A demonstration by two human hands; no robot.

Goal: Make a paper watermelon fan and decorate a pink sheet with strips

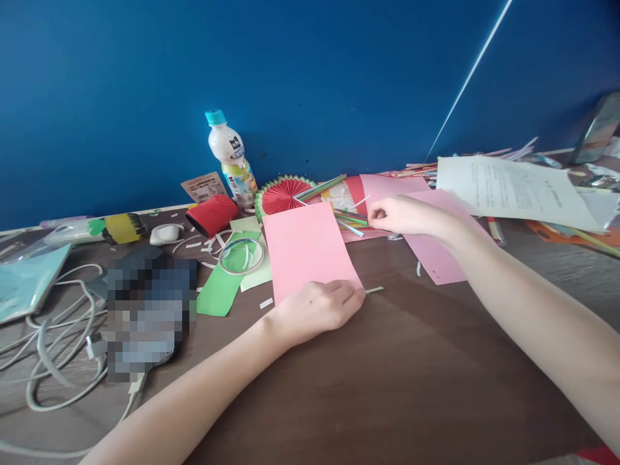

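Observation:
My left hand [334,303] is closed at the near right corner of a pink sheet of paper [310,248]. From its fingertips a thin pale green stick [374,290] pokes out to the right. Farther back, my right hand [387,214] has its fingers curled in a pinch; whether anything is in them is hidden. Just left of it lie several coloured paper strips [352,223]. Behind the pink sheet stands a red and green pleated paper fan [285,194], with thin green sticks [322,187] beside it. Another pink sheet [438,261] lies under my right forearm.
A bottle [230,158] stands against the blue wall. Left are a red tube [213,215], a tape roll [241,257], green paper [220,290], tangled white cables [72,336] and a blurred-out dark object [150,316]. A printed sheet [513,190] and a phone [598,129] are right.

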